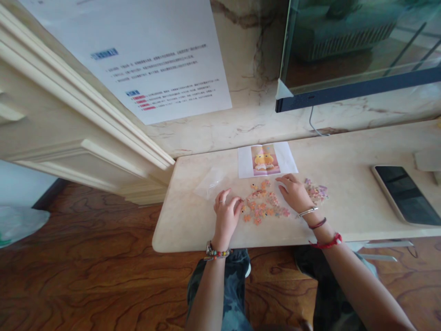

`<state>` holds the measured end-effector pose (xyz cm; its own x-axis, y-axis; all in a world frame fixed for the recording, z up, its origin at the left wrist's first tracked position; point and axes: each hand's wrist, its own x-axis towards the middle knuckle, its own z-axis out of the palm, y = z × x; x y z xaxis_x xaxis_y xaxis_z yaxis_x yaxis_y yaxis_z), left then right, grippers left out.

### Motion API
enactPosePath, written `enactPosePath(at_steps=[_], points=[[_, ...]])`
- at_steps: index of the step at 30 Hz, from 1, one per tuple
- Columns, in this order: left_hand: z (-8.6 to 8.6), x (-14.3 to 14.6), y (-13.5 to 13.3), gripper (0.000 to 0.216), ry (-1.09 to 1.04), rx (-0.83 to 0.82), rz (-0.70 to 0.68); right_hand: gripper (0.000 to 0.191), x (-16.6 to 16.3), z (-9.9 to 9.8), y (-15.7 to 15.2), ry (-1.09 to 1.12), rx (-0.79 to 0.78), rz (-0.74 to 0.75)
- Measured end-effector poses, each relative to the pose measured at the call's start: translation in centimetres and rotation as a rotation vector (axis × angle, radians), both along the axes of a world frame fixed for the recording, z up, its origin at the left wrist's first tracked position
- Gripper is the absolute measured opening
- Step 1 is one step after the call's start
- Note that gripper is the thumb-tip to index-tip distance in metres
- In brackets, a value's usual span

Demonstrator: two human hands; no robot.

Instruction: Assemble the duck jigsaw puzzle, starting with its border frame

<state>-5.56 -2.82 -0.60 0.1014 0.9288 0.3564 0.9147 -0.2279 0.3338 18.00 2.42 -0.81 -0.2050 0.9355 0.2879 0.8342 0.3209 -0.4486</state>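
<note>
Many small orange and pink jigsaw puzzle pieces (258, 207) lie loosely spread on the pale stone-topped bench (347, 211). At their left edge is my left hand (226, 212), its fingers slightly bent and apart, with the thumb close to the nearest pieces. My right hand (295, 193) hovers over or rests at the upper right of the pile, fingers reaching left and apart; no piece shows in it. Just beyond that hand lies a second heap of purple and pink puzzle pieces (317, 191), partly hidden by it. Behind the orange pieces is a creased paper with a yellow cartoon picture (264, 161).
A clear plastic bag (211, 183) lies left of the paper. Farther right is a tablet-like device with a dark screen (409, 195). A large screen (358, 50) and a printed sheet (165, 59) are on the wall. Cream panelling (86, 110) borders the left.
</note>
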Motion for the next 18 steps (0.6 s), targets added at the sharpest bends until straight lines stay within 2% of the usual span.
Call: enactPosePath(at_steps=[4, 7, 13, 15, 18], points=[[-0.2, -0.1, 0.0, 0.015, -0.002, -0.003, -0.035, 0.037, -1.3, 0.0, 0.2, -0.152, -0.074, 0.017], [-0.1, 0.0, -0.1, 0.020, 0.015, -0.012, -0.053, 0.039, -1.6, 0.0, 0.0, -0.135, -0.115, 0.079], [0.8, 1.7, 0.4, 0.034, 0.092, -0.058, -0.170, 0.034, 0.3, 0.4, -0.7, 0.019, -0.003, 0.073], [1.1, 2.4, 0.7, 0.034, 0.126, -0.088, -0.195, 0.030, 1.1, 0.7, -1.5, 0.002, 0.012, 0.063], [1.2, 3.1, 0.8, 0.032, 0.162, -0.111, -0.149, 0.026, 1.8, 0.8, -3.6, -0.079, -0.006, 0.082]])
